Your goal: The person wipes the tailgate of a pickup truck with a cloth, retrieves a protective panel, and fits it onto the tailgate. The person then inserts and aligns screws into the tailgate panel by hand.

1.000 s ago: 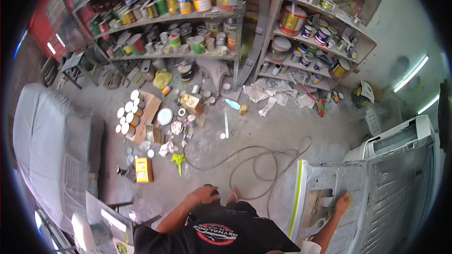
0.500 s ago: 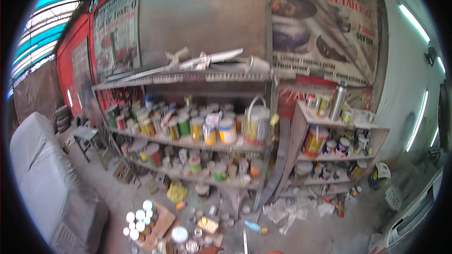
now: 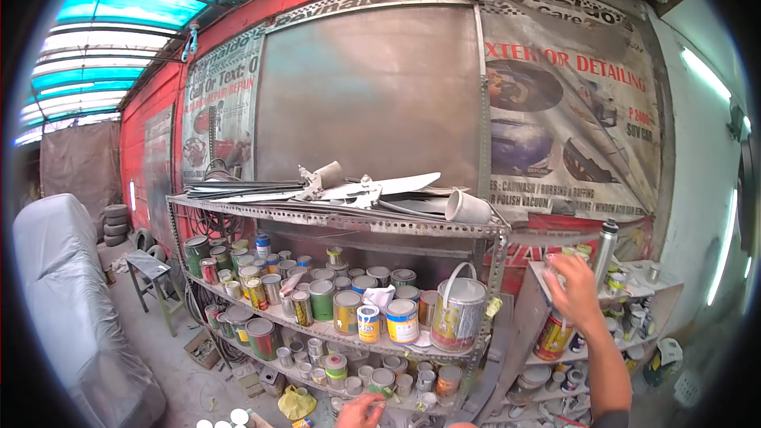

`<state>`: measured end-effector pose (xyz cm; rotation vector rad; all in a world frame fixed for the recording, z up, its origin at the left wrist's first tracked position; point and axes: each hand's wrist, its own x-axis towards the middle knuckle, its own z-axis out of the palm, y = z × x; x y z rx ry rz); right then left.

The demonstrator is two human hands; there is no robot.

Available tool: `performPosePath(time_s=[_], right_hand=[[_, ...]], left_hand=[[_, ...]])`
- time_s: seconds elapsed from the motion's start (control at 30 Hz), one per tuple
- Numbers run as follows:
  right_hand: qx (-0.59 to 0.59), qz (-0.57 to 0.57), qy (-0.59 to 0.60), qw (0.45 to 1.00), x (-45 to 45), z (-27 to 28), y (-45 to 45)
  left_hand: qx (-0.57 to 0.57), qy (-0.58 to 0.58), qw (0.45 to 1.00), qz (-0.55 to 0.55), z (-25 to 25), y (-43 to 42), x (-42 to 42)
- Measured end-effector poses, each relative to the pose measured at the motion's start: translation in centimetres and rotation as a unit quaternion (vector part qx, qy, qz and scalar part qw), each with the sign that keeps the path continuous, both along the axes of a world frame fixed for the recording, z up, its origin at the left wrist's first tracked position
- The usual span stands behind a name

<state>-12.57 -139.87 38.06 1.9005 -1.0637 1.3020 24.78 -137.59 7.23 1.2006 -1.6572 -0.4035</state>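
Observation:
My right hand (image 3: 577, 292) is raised before the top of the right-hand wooden shelf (image 3: 662, 279), its fingers bent and apart, with nothing visible in them. It covers part of the small cans there; a silver flask (image 3: 606, 246) stands just beyond it. Below the wrist, a large red and yellow can (image 3: 552, 338) sits on the shelf underneath. At the bottom edge, my left hand (image 3: 361, 412) hangs low before the metal rack, fingers loosely bent and apparently holding nothing. Nearest it on the lower rack shelf are a green-labelled can (image 3: 381, 383) and a green-banded can (image 3: 336, 368).
The metal rack (image 3: 357, 218) holds many paint cans, including a large handled pail (image 3: 460, 313); white parts and a cup (image 3: 468, 208) lie on top. A covered vehicle (image 3: 71, 301) and a stool (image 3: 154, 269) stand left. A yellow bag (image 3: 296, 402) lies on the floor.
The view has tilted upward and come nearer the rack. My right hand has risen from the bottom edge to the top of the right shelf; more of my left hand shows.

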Motion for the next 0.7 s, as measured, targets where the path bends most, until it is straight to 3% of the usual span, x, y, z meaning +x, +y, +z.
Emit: performPosePath(time_s=[0.07, 0.13, 0.2, 0.27, 0.3, 0.37, 0.43, 0.5, 0.6, 0.7], right_hand=[[-0.003, 0.065, 0.035, 0.997, 2.8, 4.7, -6.1], [-0.066, 0.077, 0.124, 0.987, 5.8, 8.5, -13.2], [-0.074, 0.057, 0.198, 0.976, 9.8, 11.6, -19.2], [0.004, -0.013, 0.289, 0.957, 14.4, 14.0, -23.9], [-0.002, 0.005, 0.296, 0.955, 16.1, 14.7, -26.1], [0.126, -0.112, 0.398, 0.902, 19.5, 15.4, -29.7], [0.109, -0.112, 0.420, 0.894, 20.6, 14.5, -33.2], [0.093, -0.121, 0.440, 0.885, 20.8, 14.7, -35.6], [0.081, -0.110, 0.394, 0.909, 20.9, 15.3, -35.9], [0.084, -0.108, 0.382, 0.914, 21.3, 16.3, -36.1]], left_hand=[[-0.026, -0.015, 0.999, 0.027, 4.9, -0.5, 0.3], [-0.063, -0.016, 0.996, 0.067, 5.9, -2.5, -0.2], [-0.098, 0.008, 0.990, 0.097, 6.5, -3.8, -1.0], [-0.135, 0.017, 0.981, 0.138, 6.7, -4.6, -2.2], [-0.166, 0.020, 0.973, 0.160, 6.7, -4.6, -2.7], [-0.136, 0.022, 0.968, 0.209, 5.4, -4.7, -3.3], [-0.106, 0.021, 0.963, 0.248, 5.5, -5.0, -2.9], [-0.220, -0.001, 0.931, 0.292, 7.3, -5.7, -1.9], [-0.308, -0.077, 0.900, 0.298, 14.6, -9.2, 1.4], [-0.406, -0.085, 0.866, 0.279, 26.1, -16.7, 3.5]])
